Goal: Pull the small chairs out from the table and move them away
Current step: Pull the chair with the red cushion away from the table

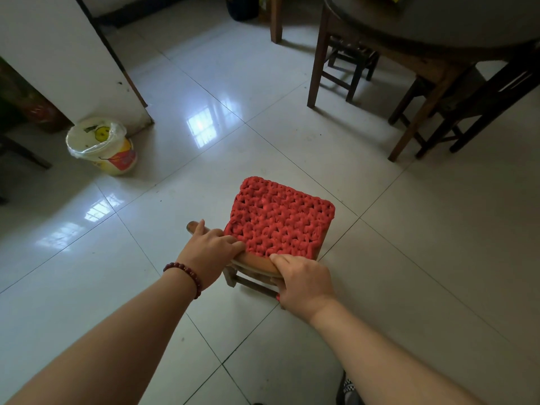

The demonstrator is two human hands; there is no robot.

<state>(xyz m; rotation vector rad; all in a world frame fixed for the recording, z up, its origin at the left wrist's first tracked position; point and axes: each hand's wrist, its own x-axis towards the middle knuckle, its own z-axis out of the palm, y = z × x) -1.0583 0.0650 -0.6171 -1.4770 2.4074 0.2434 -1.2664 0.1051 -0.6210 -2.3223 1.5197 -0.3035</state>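
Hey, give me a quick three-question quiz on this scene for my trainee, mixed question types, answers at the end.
1. True or false: the left hand and right hand both hold the back rail of the small chair with the red cushion.
2. Fill in: a second chair stands ___ the table.
3. The yellow bucket stands: A) under the table; B) left of the small chair, by the wall; C) on the cushion.
Key: 1 true; 2 under; 3 B.

floor (438,258) — glossy white tiles | on it: small chair (257,264), bucket (102,146), table (316,59)
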